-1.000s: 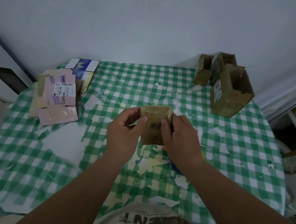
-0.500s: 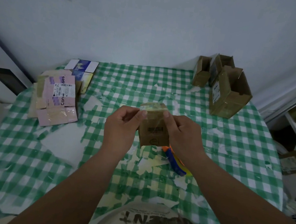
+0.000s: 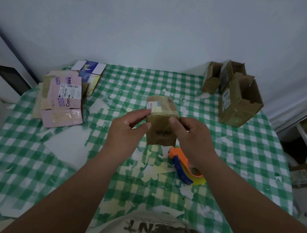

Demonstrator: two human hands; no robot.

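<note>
Where taped, the brown box [image 3: 161, 130] bears a label [image 3: 154, 106].

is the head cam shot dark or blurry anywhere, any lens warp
Head view: dim, flat bluish light with soft shadows; wide-angle warp bows the edges of the checked table; the small brown box held by the left hand and right hand is fairly sharp, its print unreadable; faint sheen on the pink carton tape.
</note>
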